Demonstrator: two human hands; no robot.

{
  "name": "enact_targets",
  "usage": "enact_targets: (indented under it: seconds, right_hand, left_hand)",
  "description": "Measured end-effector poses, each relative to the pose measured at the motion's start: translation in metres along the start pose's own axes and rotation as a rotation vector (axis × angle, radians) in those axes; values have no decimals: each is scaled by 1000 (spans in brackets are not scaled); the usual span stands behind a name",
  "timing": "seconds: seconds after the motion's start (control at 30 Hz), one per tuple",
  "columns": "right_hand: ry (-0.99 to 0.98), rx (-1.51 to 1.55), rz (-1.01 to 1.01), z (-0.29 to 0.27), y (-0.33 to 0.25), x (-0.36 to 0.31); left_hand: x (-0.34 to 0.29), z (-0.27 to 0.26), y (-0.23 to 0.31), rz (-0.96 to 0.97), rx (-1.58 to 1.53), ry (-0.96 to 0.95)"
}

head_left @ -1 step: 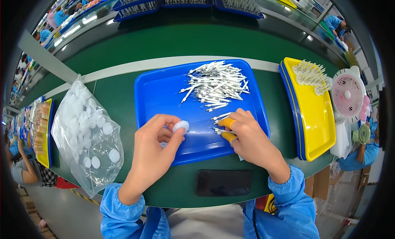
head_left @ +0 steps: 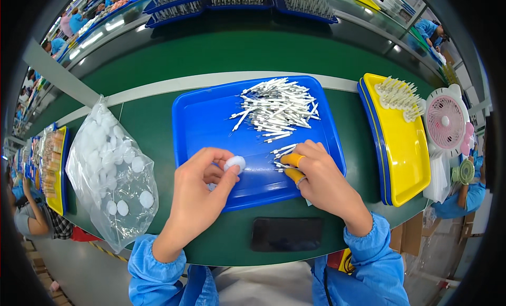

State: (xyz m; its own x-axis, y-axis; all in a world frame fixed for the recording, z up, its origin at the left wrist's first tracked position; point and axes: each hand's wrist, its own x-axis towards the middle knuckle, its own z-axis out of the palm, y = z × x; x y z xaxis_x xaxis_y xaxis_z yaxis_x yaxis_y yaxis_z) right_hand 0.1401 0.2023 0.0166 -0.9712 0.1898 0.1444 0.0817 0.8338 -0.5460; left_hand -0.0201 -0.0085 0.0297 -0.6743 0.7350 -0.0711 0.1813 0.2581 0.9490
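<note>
My left hand [head_left: 203, 182] pinches a round white disc [head_left: 235, 164] between thumb and forefinger above the blue tray [head_left: 203, 116]. Part of another white piece [head_left: 211, 187] shows under its curled fingers. My right hand [head_left: 319, 171], with yellow finger covers on thumb and forefinger, is closed at the tray's right side on thin white sticks with wire ends [head_left: 278, 163]. How many it grips is hidden. Farther back in the tray lies a loose heap of similar white sticks [head_left: 279, 108].
A clear plastic bag [head_left: 113, 169] of white discs lies at left. Stacked yellow and blue trays [head_left: 403, 166] stand at right, with a cluster of white pieces [head_left: 396, 98] on top. Beside them is a pink and white fan [head_left: 445, 119]. A black phone [head_left: 286, 234] lies near the front edge.
The disc in my left hand has shifted slightly to the right and turned a little. My right hand has barely moved, its fingertips still by the sticks.
</note>
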Motion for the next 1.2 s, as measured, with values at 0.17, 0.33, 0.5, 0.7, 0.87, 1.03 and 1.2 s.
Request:
enact_targets:
  seconds: [0.17, 0.33, 0.5, 0.7, 0.87, 1.03, 1.2]
  right_hand:
    - [116, 334, -56, -2, -36, -8]
    - [21, 326, -40, 4, -42, -12]
    - [17, 291, -9, 6, -33, -11]
    - [48, 283, -13, 14, -36, -9]
    - [95, 306, -6, 22, -42, -11]
    - [201, 332, -25, 29, -45, -15]
    - [191, 304, 45, 35, -50, -12]
  left_hand:
    - [-5, 18, -8, 18, -144, -21]
    - [-6, 22, -7, 106, -42, 0]
    - [-7, 23, -5, 165, 85, 15]
    - [-10, 26, -3, 173, 170, 14]
    - [-13, 33, -6, 276, 230, 54]
    - [-19, 34, -5, 322, 287, 73]
    - [-21, 38, -10, 321, 328, 71]
